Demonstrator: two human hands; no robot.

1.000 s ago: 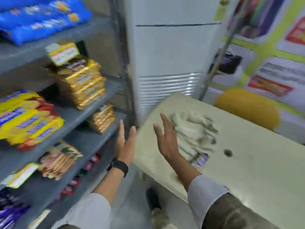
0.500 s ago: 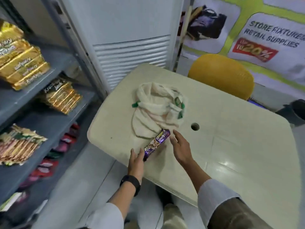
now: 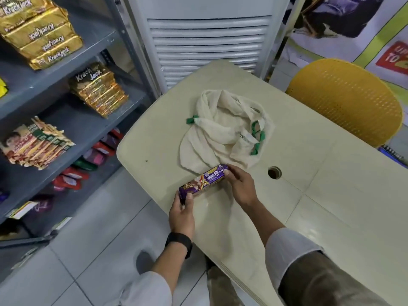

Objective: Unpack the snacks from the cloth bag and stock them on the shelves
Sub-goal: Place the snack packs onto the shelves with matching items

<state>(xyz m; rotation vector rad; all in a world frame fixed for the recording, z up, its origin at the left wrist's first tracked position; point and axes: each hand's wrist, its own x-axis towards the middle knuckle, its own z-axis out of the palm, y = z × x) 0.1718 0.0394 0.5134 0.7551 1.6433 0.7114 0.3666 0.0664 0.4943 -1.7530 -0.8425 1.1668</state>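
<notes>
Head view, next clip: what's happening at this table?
A person is holding a purple biscuit pack by its two ends, left hand on the near end, right hand on the far end, just over the cream table. The cloth bag lies slumped and open behind it. The grey shelves on the left already carry gold cracker packs.

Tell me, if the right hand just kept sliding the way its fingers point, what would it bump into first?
Probably the cloth bag. The right hand pinches the far end of the purple biscuit pack, fingers aimed up and left, and the bag's near edge lies just beyond. Depth is hard to judge here.
</notes>
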